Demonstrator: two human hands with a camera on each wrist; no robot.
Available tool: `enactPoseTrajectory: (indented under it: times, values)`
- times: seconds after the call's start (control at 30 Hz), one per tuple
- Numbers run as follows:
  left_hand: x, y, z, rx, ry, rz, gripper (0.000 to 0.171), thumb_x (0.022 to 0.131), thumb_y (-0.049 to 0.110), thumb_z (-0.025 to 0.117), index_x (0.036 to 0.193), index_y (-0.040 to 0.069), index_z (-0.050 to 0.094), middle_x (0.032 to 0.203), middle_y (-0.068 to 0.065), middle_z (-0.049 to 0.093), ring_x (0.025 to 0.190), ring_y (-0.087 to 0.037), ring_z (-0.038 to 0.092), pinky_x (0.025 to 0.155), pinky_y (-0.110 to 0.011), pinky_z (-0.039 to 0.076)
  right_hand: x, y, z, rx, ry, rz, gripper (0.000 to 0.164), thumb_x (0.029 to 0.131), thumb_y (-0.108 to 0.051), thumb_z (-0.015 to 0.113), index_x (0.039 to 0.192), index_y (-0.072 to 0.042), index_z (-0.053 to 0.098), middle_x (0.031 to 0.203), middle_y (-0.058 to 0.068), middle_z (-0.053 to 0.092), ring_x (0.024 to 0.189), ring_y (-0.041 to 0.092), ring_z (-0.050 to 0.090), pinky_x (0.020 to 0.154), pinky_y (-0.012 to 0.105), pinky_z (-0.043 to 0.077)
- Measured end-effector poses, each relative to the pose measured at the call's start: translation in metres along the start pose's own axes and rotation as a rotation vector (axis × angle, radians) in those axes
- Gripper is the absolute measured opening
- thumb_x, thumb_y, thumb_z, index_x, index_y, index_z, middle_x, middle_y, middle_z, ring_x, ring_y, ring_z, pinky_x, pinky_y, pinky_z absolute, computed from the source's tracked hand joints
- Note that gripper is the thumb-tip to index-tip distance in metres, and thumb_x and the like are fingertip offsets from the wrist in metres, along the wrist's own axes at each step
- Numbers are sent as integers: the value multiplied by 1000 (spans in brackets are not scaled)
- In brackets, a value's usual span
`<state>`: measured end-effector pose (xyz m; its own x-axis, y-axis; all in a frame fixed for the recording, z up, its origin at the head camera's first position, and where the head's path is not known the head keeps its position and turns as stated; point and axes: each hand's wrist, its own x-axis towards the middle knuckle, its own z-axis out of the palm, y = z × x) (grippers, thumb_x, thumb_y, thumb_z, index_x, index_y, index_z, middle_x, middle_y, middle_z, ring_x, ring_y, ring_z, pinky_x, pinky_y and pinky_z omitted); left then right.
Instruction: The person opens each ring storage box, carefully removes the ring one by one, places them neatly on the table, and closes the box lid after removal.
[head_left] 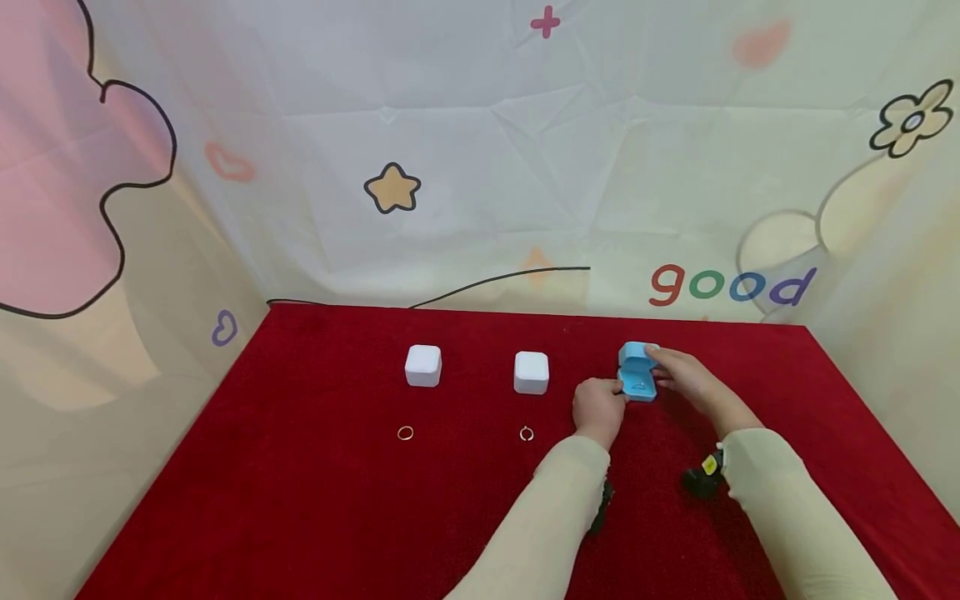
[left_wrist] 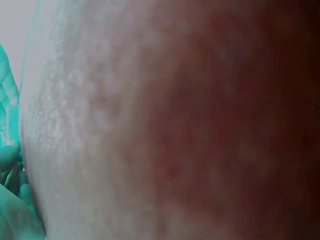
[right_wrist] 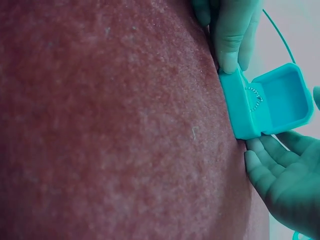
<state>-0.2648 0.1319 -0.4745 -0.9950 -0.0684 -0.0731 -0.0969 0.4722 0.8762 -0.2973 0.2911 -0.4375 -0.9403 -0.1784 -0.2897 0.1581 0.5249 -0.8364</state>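
A light-blue ring box (head_left: 637, 392) stands on the red cloth with its lid raised. A ring (right_wrist: 255, 98) studded with small bright beads is set upright in its insert. My left hand (head_left: 599, 408) pinches the left side of the base; in the right wrist view its fingertips (right_wrist: 229, 62) press on the base's edge. From the right, my right hand (head_left: 686, 379) reaches to the box, one fingertip at the lid's top edge. Its other fingers (right_wrist: 267, 162) extend loosely along the side. Skin or cloth close to the lens fills most of the left wrist view.
Left of the blue box stand two closed white boxes (head_left: 423, 367), (head_left: 531, 373). In front of them lie a gold ring (head_left: 405, 432) and an open-ended ring (head_left: 527, 433). A patterned curtain (head_left: 480, 183) rises behind the red cloth (head_left: 300, 500).
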Motion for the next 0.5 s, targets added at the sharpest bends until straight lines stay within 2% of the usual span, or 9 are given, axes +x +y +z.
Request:
enactPoseTrajectory:
  times: [0.13,0.27,0.4,0.5]
  values:
    - [0,1,-1,-17,13,13,25,88,10,79,112,14,81,111,0,81,101,-16,74,78,-23,59,-2,0,-3,23,-8,-9,79,110,-48,27,159,11,11,159,38,28,145,52,35,123,56,34]
    - [0,1,0,-17,18,16,25,88,10,79,112,16,81,111,1,80,101,-16,74,78,-22,59,-4,2,-7,25,-18,-24,78,111,-48,22,158,13,11,158,40,29,146,54,36,122,58,34]
    - [0,0,1,-26,10,4,26,89,10,79,114,16,80,113,1,80,102,-16,73,79,-23,59,-8,6,-8,0,-2,-31,73,112,-43,18,156,16,19,154,42,36,143,53,42,118,54,41]
    - [0,-1,3,-23,6,3,27,89,9,79,115,15,80,114,0,80,102,-17,73,79,-24,60,-14,7,-7,-11,46,-21,69,113,-39,23,154,16,26,151,40,42,135,46,54,110,42,52]
